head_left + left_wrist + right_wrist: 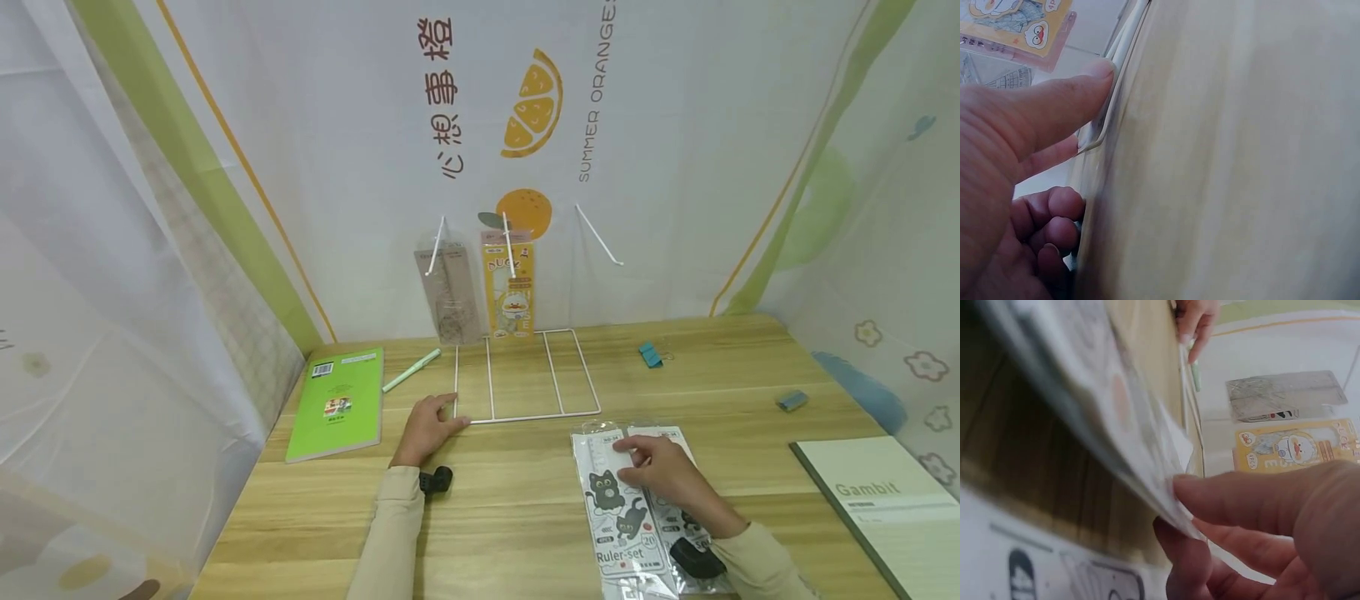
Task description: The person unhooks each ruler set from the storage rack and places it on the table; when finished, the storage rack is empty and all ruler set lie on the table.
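Note:
My left hand (429, 429) is at the front left corner of a white wire rack (525, 418), its thumb and forefinger pinching the wire. On the rack's left prong hangs a grey packet (450, 300); a yellow "DUCK" packet (512, 292) hangs on the middle prong. The right prong (598, 236) carries nothing. At the front right, my right hand (671, 475) pinches the edge of a "Ruler-set" packet (611, 508) printed with black cats. A second cat ruler packet (671, 432) lies beside it, partly hidden by the hand and forearm.
On the left lie a green book (337, 408) and a pale green pen (411, 371). Toward the right are a teal binder clip (650, 355), a small grey-blue object (791, 401) and a "Gambit" notebook (885, 508). A printed curtain (652, 100) hangs behind the table.

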Motion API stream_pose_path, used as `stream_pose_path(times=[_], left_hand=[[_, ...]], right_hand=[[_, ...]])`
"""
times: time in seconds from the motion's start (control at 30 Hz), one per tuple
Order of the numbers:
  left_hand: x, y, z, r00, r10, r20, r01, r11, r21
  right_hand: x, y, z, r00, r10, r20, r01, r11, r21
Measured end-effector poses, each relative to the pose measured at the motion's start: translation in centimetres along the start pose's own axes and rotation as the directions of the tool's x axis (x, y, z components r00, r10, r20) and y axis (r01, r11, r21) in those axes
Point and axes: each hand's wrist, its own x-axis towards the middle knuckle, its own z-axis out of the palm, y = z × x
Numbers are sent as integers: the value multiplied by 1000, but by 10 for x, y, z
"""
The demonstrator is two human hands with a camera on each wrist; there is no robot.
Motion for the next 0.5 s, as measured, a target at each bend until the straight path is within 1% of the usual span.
stream_pose_path(times=[0.17, 0.27, 0.37, 0.5], left_hand=[[1, -1, 1, 1000, 1, -3, -1, 1000, 6], [1, -1, 1, 1000, 1, -6, -1, 1000, 4], [1, -1, 1, 1000, 3, -6, -3, 1000, 4], [1, 0, 1, 1000, 2, -7, -2, 1000, 1]], right_hand=[[-2, 1, 0, 1000, -24, 1, 24, 993, -113], [-2, 2, 0, 1000, -32, 0, 31, 987, -158], [-1, 3, -1, 1000, -26, 11, 28, 984, -178], [1, 2, -2, 999, -25, 25, 29, 983, -179]])
